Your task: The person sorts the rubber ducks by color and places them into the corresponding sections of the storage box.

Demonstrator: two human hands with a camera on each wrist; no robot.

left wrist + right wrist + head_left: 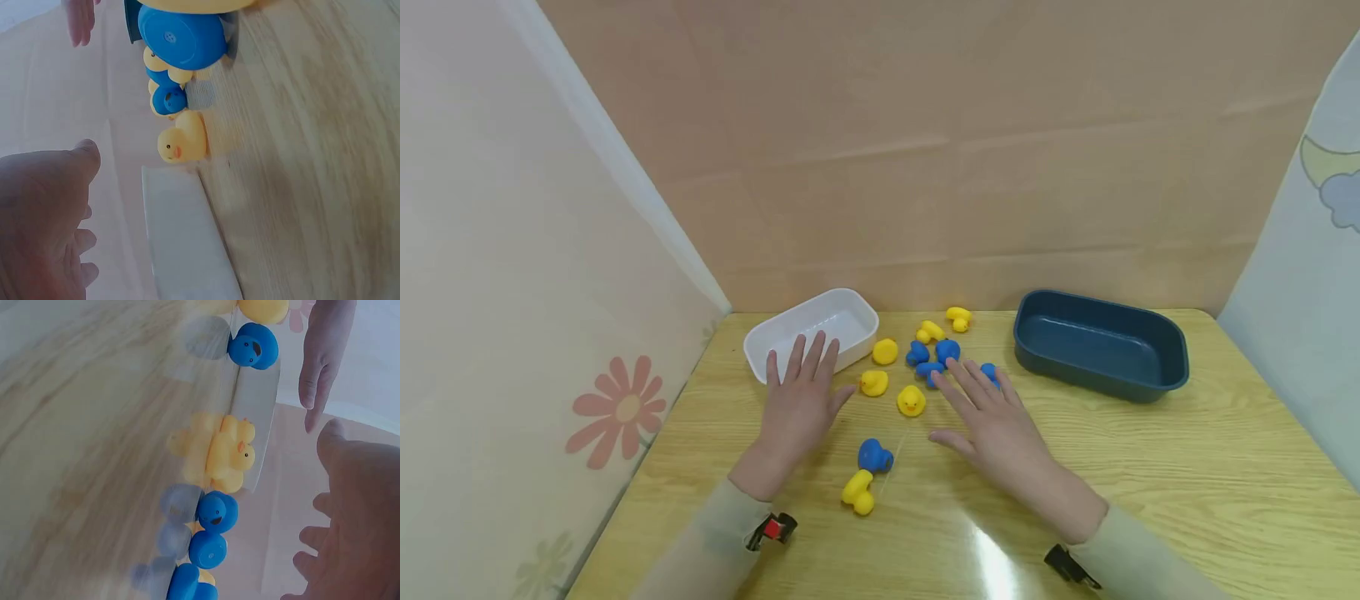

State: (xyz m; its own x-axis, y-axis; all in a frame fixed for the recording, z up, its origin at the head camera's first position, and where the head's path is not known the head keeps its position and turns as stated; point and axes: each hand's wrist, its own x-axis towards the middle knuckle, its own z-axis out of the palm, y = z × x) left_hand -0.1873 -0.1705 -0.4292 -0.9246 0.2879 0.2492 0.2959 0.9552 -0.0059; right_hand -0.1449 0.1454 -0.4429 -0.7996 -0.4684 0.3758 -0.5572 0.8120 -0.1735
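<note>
My left hand (800, 406) hovers with spread fingers over the near side of the white tray (760, 340), holding nothing. Fingers apart, my right hand (1000, 425) is held above the table just in front of several blue rubber ducks (947, 351). Between the hands sit yellow rubber ducks, one facing me (912, 402) and one on its side to the left (874, 383). Closer to me, a blue duck (872, 456) lies against a tipped yellow duck (857, 493). In the right wrist view, a blue duck (217, 512) shows below the yellow ones.
A dark blue tray (1101, 346) stands at the back right of the wooden table (1225, 467). More yellow ducks (958, 318) lie near the back edge. A pinkish cloth (955, 167) hangs behind, with patterned panels (550, 292) at both sides.
</note>
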